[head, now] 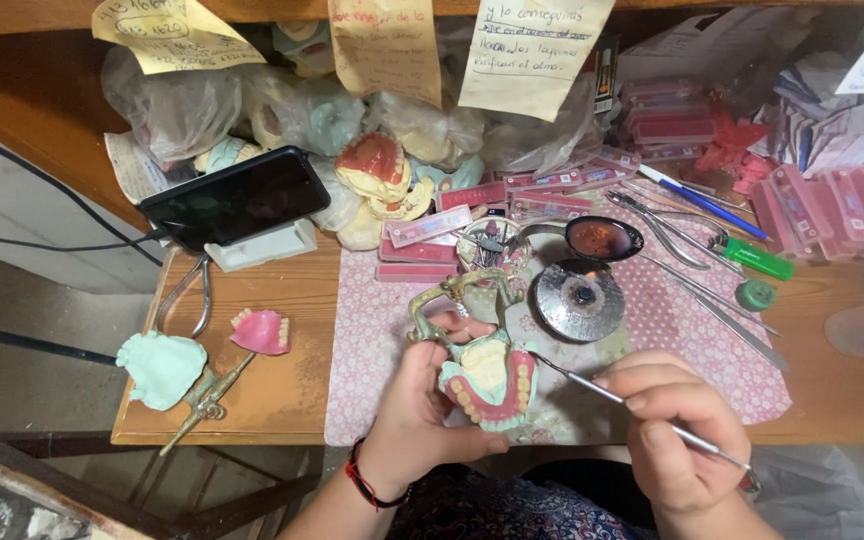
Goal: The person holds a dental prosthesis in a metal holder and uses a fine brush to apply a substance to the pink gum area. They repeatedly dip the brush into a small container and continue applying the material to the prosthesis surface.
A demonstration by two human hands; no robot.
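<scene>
My left hand point(420, 405) grips a pale green dental cast with a pink wax denture and a row of teeth point(492, 385), mounted in a brass-coloured hinged articulator point(452, 300). My right hand point(674, 428) holds a thin metal wax instrument point(592, 385) like a pen, its tip touching the right side of the denture. Both hands hover over a pink patterned mat point(372, 340) at the front of the wooden bench.
A small metal burner point(580, 298) with a spoon of red wax point(604, 238) stands just behind the hands. A dark phone point(237, 197), loose casts point(162, 368), a pink denture point(262, 332), tweezers, pens, pink tooth-card boxes and bagged models crowd the bench.
</scene>
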